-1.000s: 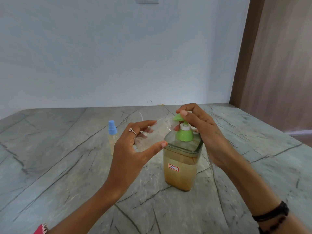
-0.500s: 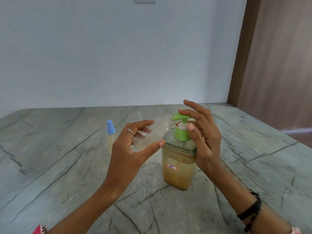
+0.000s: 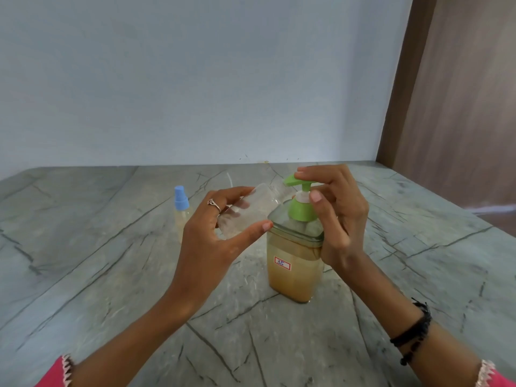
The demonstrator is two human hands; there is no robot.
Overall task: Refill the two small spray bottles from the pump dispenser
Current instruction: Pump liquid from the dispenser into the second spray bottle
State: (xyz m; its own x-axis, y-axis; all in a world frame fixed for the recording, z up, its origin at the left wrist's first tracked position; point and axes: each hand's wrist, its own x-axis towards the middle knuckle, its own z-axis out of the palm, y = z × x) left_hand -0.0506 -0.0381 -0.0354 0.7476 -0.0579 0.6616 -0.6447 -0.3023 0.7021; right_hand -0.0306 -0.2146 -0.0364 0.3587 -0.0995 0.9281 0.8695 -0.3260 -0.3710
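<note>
Your left hand (image 3: 212,241) holds the open clear bottle (image 3: 245,210) tilted, mouth at the green spout (image 3: 290,180) of the pump dispenser (image 3: 293,263), centre table; right hand (image 3: 337,216) fingers rest on the pump head. Keep mouth under spout, press slowly

The pump dispenser (image 3: 293,263) stands on the worktop (image 3: 111,275), near its middle. Left of it, the left hand (image 3: 215,241) holds an uncapped spray bottle (image 3: 245,213) tilted toward the pump spout. Further left and behind stands a capped spray bottle (image 3: 182,210). The right hand (image 3: 337,216) rests on the pump head (image 3: 297,181).
</note>
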